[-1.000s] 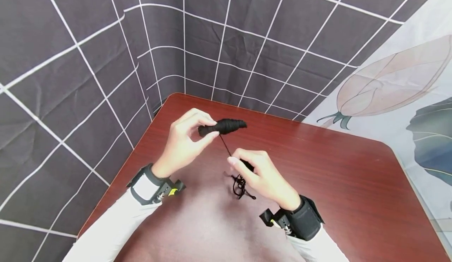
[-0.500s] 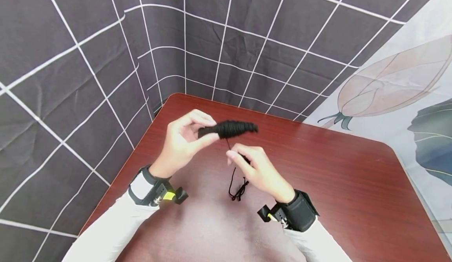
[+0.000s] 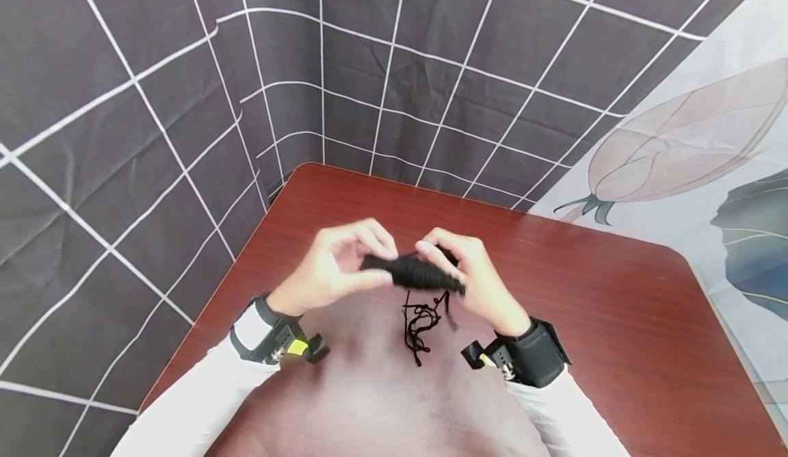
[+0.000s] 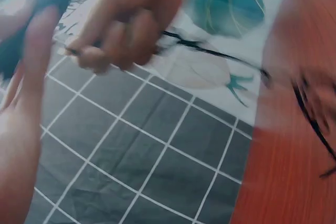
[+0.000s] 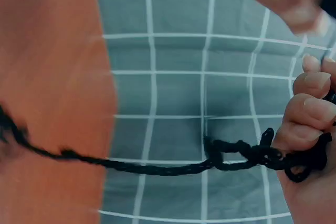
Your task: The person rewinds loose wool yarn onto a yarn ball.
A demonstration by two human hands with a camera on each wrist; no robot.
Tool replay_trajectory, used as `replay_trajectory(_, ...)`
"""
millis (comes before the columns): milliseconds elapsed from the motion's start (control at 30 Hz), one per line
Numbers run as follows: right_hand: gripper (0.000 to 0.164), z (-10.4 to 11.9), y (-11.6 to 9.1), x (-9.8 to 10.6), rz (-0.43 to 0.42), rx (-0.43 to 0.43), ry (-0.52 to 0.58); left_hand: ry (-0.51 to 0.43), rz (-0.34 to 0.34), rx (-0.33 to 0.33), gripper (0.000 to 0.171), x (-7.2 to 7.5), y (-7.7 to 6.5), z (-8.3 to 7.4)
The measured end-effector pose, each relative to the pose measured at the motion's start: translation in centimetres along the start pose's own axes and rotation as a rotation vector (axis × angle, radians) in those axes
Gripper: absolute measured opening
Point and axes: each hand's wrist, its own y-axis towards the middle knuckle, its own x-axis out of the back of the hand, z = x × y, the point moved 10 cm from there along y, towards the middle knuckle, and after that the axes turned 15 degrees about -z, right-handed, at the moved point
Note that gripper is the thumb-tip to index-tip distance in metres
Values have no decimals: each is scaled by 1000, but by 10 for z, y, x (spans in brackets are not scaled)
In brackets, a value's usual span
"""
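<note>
Pinching with thumb and fingers, the person's left hand (image 3: 345,262) holds the left end of a wound black bundle (image 3: 418,273) up over the red-brown table (image 3: 615,293). From that grip the bundle points away to the right, its long axis lying mostly left to right, with the free end dipping toward the near side. The right hand (image 3: 477,272) has its fingers curled round black cord (image 5: 157,170), and its fingertips sit just past the bundle's far side, close to the thick middle. That, I'd judge, is the relation to watch: right fingertips set across the long axis, not out along it. A thin strand seems to bridge fingertips and bundle, though blur makes it hard to follow. The free end overlaps the right hand from above; whether they touch, I can't tell.

Counting up, I see two hands, one bundle and one table, plus two wrist cameras (image 3: 317,349), one on each arm. The cord's loose coils gather nearer than the bundle, between the wrists; how many strands, I can't make out.
</note>
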Motion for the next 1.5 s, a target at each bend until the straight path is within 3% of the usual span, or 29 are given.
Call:
replay_trajectory(100, 20, 2, -12, -16, 57, 18, 16, 60, -239, -92, 24, 23, 9, -10)
replay_trajectory(133, 20, 5, -15, -20, 77, 31, 7, 119, -300, -107, 23, 30, 10, -12)
replay_trajectory(200, 20, 11, -18, -24, 114, 41, 4, 344, -360, -168, 20, 35, 10, -19)
replay_trajectory(267, 19, 16, -16, -19, 109, 53, -6, 557, -315, -204, 18, 31, 9, -19)
replay_trajectory(333, 16, 16, -9, -7, 67, 53, -15, 689, -182, -237, 18, 19, 5, -15)
replay_trajectory(367, 14, 15, -6, -1, 41, 51, -19, 694, -93, -230, 18, 11, 3, -11)
replay_trajectory(400, 13, 13, -2, 4, 19, 47, -26, 617, 3, -180, 18, 3, -1, -5)
replay_trajectory(467, 11, 8, 3, 10, -14, 42, -40, 403, 133, -58, 19, -11, -9, 5)
replay_trajectory(500, 11, 6, 4, 10, -17, 41, -41, 292, 155, -7, 20, -15, -12, 10)
replay_trajectory(567, 14, 1, 2, 5, -5, 53, -37, 93, 111, 56, 22, -15, -12, 14)
replay_trajectory(633, 17, -2, -3, -4, 13, 60, -38, -1, -15, 24, 24, -5, -6, 13)
replay_trajectory(733, 19, -2, -13, -16, 54, 61, -28, 72, -237, -63, 24, 17, 2, 9)
replay_trajectory(800, 20, 3, -16, -18, 57, 58, -28, 245, -323, -116, 22, 26, 4, 3)
replay_trajectory(867, 19, 9, -14, -14, 48, 74, -9, 469, -330, -170, 20, 27, 5, -3)
replay_trajectory(967, 17, 17, -5, 0, -6, 118, -16, 679, -225, -229, 17, 15, 4, -9)
replay_trajectory(1000, 16, 18, -2, 5, -28, 132, -22, 692, -160, -231, 17, 9, 4, -8)
replay_trajectory(1033, 15, 17, 2, 9, -43, 135, -30, 628, -81, -190, 17, 3, 2, -5)
replay_trajectory(1133, 14, 9, 7, 12, -46, 110, -32, 335, 90, -29, 19, -13, -4, 5)
replay_trajectory(1200, 16, 3, 4, 6, -10, 74, 18, 149, 87, 41, 20, -13, -5, 8)
replay_trajectory(1267, 17, -1, -2, -3, 30, 50, 32, 28, -18, 44, 21, -4, 0, 8)
replay_trajectory(1333, 19, -2, -9, -13, 72, 27, 47, 28, -170, -10, 22, 10, 6, 3)
replay_trajectory(1400, 21, 1, -13, -16, 78, 34, 25, 123, -290, -60, 22, 22, 8, -2)
replay_trajectory(1467, 20, 5, -13, -13, 69, 45, 13, 341, -332, -130, 20, 26, 9, -8)
replay_trajectory(1500, 20, 7, -11, -9, 49, 54, 14, 452, -313, -153, 19, 24, 9, -9)
